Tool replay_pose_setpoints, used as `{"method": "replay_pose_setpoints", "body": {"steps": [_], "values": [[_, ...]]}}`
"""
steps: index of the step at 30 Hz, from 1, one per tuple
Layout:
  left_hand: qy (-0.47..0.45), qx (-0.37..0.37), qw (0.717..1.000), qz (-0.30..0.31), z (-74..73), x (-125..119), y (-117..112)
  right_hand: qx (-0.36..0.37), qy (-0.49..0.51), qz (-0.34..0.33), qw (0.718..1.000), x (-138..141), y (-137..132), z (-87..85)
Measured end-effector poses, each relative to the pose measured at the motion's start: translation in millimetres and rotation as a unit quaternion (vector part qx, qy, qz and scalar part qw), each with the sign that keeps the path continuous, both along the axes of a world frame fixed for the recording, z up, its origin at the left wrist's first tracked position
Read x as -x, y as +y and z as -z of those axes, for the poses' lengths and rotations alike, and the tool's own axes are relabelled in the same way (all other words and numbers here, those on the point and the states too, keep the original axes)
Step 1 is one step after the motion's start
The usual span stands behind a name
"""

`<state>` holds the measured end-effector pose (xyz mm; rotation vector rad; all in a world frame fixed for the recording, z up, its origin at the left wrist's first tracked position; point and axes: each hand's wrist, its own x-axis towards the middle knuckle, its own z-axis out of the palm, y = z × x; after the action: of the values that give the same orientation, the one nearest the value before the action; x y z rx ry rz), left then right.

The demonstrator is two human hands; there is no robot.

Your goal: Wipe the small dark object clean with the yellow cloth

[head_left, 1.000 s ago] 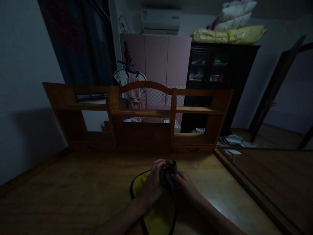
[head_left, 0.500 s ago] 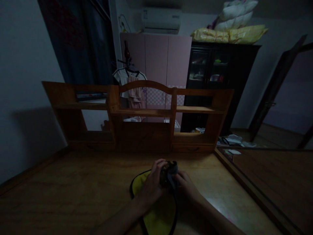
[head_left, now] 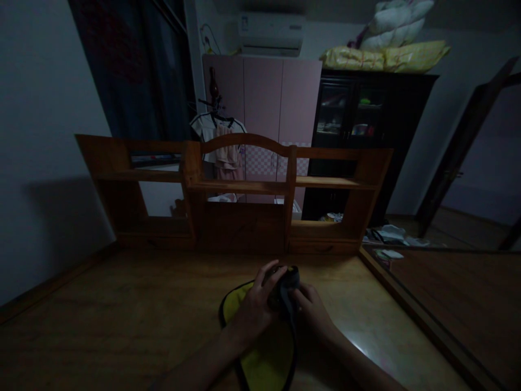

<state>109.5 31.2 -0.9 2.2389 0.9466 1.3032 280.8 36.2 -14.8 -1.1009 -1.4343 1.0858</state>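
A dark, rounded object [head_left: 275, 297] with small yellowish patches is in my left hand [head_left: 260, 298], whose fingers curve over its top and left side. A grey-blue cloth-like strip [head_left: 288, 287] lies against its right side. My right hand [head_left: 311, 307] is closed on that strip, thumb and fingers pinched together. Under both hands, a yellow piece of fabric [head_left: 266, 358] with a black edge lies on the wooden surface, its middle partly covered by my left forearm. The room is dim, and I cannot make out what kind of thing the dark object is.
The wooden surface [head_left: 163, 315] reaches a wooden shelf unit [head_left: 240, 185] at the back. A raised edge [head_left: 407, 309] runs along the right. Beyond stand a pink wardrobe [head_left: 262, 103], a dark cabinet [head_left: 374, 119] and an open door [head_left: 468, 146]. White wall lies at left.
My left fingers have lifted and shifted over the top of the dark object. The grey-blue strip stands a little differently, with my right hand still on it. The view has moved slightly.
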Motion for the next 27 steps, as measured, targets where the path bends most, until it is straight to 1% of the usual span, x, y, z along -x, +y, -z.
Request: {"method": "replay_pose_setpoints", "body": {"steps": [4, 8, 11, 15, 22, 27], "values": [[0.032, -0.004, 0.999, -0.035, -1.0, -0.2, -0.6, -0.019, -0.029, 0.004, 0.999, 0.3, 0.4, -2.0], [0.061, -0.003, 0.995, -0.079, -3.5, -0.9, -3.3, -0.030, -0.034, 0.011, 0.999, 2.1, -1.0, -6.8], [0.065, -0.005, 0.994, -0.091, -2.9, -1.3, -3.1, -0.034, -0.045, 0.011, 0.998, 3.2, -1.4, -8.3], [0.056, 0.003, 0.995, -0.084, 1.1, -2.3, -0.5, -0.029, -0.043, 0.006, 0.999, 3.5, 0.4, -6.4], [0.008, 0.007, 0.999, -0.044, 2.3, -4.9, 1.5, 0.017, 0.038, 0.007, 0.999, 4.7, 7.1, 3.9], [0.006, -0.001, 0.999, -0.037, 2.4, -5.3, 2.0, 0.011, 0.052, 0.011, 0.999, 5.4, 4.7, 5.1]]}}
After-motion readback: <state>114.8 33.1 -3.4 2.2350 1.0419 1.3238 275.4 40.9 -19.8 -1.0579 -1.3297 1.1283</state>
